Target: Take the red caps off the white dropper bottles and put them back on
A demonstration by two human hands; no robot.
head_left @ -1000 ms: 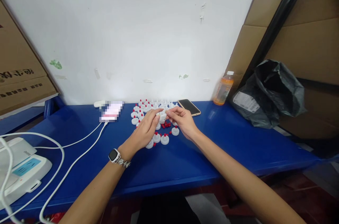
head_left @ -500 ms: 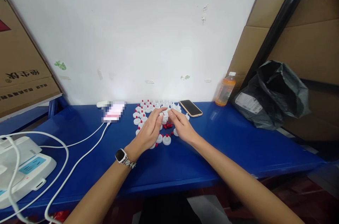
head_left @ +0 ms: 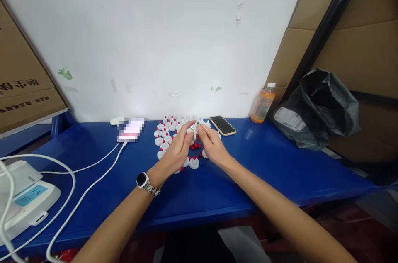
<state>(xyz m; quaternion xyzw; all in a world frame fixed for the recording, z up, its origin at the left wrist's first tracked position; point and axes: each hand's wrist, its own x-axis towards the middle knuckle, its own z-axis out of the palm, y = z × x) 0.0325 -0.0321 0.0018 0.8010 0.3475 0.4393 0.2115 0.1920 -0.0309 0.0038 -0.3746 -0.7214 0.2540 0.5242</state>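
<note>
My left hand [head_left: 178,144] is closed around a white nozzle cap [head_left: 193,129], thumb and forefinger on its sides. The fingers of my right hand [head_left: 211,142] pinch together at the right side of that same cap; whether a small red tip is between them is hidden. Below the hands lies a small pile of red tips [head_left: 195,145]. Several white caps with red tips fitted, such as a front cap [head_left: 194,163], lie left of and in front of the hands. Behind them, white caps [head_left: 207,123] without visible red tips are partly covered by my hands.
A black phone [head_left: 223,125] lies at the right rear of the blue table [head_left: 248,163]. Farther right stand an orange drink bottle [head_left: 263,103] and a grey plastic bag [head_left: 311,113]. At left are a blurred-out phone [head_left: 130,129], white cables [head_left: 96,182] and a power strip [head_left: 37,200].
The camera view has shifted slightly. Both hands stay together at the white cap, with their fingers moving only a little around it.
</note>
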